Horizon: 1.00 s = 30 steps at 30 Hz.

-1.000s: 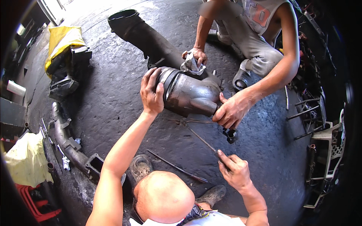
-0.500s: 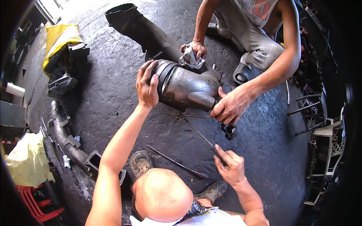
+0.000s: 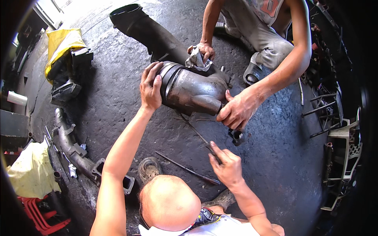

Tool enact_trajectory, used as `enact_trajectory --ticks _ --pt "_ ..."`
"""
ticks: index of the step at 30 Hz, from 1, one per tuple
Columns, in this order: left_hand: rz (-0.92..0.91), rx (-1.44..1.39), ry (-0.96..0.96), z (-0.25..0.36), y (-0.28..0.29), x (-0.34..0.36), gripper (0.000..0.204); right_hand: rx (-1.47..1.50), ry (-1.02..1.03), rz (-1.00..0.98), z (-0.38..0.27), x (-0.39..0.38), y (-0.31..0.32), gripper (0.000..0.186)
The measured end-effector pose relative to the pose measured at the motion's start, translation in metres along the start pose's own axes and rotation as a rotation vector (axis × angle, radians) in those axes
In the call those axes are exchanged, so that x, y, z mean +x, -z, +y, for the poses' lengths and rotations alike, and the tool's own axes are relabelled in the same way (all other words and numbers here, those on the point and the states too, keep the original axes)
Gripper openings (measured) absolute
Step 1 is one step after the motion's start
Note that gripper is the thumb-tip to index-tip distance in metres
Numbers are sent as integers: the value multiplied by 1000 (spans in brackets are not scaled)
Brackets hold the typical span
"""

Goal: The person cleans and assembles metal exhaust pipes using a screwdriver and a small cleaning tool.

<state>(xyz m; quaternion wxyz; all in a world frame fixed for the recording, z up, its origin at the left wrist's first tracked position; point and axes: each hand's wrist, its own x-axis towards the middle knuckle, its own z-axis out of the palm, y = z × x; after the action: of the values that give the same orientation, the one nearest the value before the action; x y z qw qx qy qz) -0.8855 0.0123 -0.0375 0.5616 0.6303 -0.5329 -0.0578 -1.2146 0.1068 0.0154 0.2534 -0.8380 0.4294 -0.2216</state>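
Observation:
My left hand [image 3: 151, 85] wraps round the banded end of a dark metal pipe housing [image 3: 191, 89], thumb on the near side and fingers over the top. In my right hand [image 3: 227, 165], the fingers close round the dark handle of a long thin-shafted screwdriver [image 3: 200, 136]. Its shaft slants up and left to the lower edge of the housing; I cannot tell whether the tip touches. A co-worker's hand [image 3: 239, 111] grips the short outlet at the housing's right end. The co-worker's other hand [image 3: 205, 52] presses a greyish rag [image 3: 197, 60] on its far side.
A wide black pipe [image 3: 151, 33] extends behind the housing. A thin rod [image 3: 187, 167] lies on the dark floor [image 3: 118, 74] near my foot. At left are a metal manifold [image 3: 71, 144], a yellow-covered part [image 3: 65, 43] and a red plastic item [image 3: 41, 216]. Metal frames [image 3: 325, 108] stand at right.
My right hand has moved left and slightly away from me, carrying the screwdriver along the housing's lower edge. The housing, my left hand and the co-worker's near hand have shifted slightly left.

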Motion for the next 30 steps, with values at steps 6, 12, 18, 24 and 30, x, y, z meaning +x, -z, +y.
enact_trajectory --ticks 6,12,18,24,30 --pt "15 -1 -25 -2 2 -1 48 -77 5 -74 0 -23 44 45" --pt "-22 -109 -6 -13 5 13 47 48 -66 39 -37 25 -8 40" --pt "-56 -62 -40 -17 12 18 48 138 -73 82 -16 -7 -31 42" --pt "-42 -62 -20 -12 11 12 47 50 -49 -50 -26 -22 24 43" --pt "-102 -95 -57 -13 5 15 47 35 -89 19 -40 12 -15 46"
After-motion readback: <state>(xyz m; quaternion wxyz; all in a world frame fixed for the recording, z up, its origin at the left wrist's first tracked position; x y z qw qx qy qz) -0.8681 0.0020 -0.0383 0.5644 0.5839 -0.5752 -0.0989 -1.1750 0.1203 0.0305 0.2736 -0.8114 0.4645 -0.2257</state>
